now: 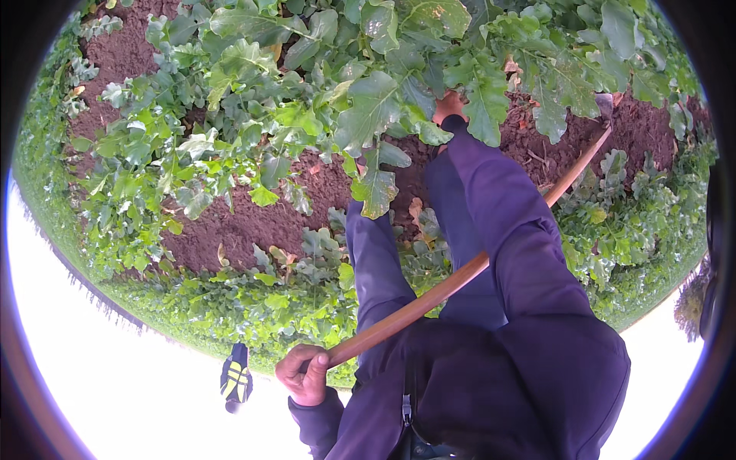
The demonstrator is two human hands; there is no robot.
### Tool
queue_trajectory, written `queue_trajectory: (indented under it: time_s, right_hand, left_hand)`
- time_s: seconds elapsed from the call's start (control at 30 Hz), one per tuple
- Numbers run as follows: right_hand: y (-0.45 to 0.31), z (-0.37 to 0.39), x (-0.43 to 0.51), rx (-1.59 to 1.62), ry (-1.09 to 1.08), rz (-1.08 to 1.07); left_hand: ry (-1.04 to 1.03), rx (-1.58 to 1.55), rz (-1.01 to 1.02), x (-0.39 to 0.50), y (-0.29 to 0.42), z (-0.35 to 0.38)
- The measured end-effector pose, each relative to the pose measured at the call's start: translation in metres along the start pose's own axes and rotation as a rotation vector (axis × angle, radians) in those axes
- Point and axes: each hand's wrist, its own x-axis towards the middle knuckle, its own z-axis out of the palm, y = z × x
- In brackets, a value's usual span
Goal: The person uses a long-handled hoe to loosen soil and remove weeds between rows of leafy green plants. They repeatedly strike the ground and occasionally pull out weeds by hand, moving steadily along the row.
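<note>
My left hand (305, 374) is closed around the end of a long wooden hoe handle (414, 307), beside my hip. The handle slants across behind my right arm. Its metal blade (604, 106) is at the soil on the right. My right arm, in a dark sleeve, reaches down into lobed-leaf brassica-like plants (368, 109). Leaves cover part of my right hand (450, 107). Its fingers are hidden, so what it touches does not show. My legs (379, 259) stand apart between the plants.
Bare brown soil (230, 236) runs between leafy rows, with more green crop (632, 230) behind my legs. Far off at the lower left, a person (236, 376) in a dark and yellow vest appears upside down. A dark object (712, 247) cuts into the right rim.
</note>
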Motion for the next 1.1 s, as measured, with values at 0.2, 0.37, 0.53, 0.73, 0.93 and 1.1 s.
queue_trajectory:
  time_s: [0.2, 0.37, 0.53, 0.73, 0.93, 1.1]
  right_hand:
    - [0.033, 0.061, 0.037, -0.052, 0.168, -0.133]
    - [0.023, 0.057, 0.038, -0.058, 0.171, -0.079]
    - [0.020, 0.034, 0.042, -0.010, 0.154, -0.006]
    - [0.009, -0.002, 0.012, 0.216, 0.046, 0.131]
    - [-0.026, -0.068, -0.074, 0.776, -0.370, 0.517]
    - [0.026, -0.093, -0.106, 0.102, -0.270, -0.071]
  left_hand:
    - [0.001, 0.015, -0.071, 0.010, 0.002, -0.001]
    - [0.027, 0.000, -0.109, 0.012, -0.005, -0.002]
    - [0.036, 0.032, -0.073, 0.014, -0.002, -0.001]
    - [0.004, 0.040, -0.022, 0.011, 0.011, -0.002]
    - [-0.039, 0.023, 0.057, -0.003, 0.040, 0.000]
    - [-0.194, 0.034, 0.257, -0.010, 0.070, -0.003]
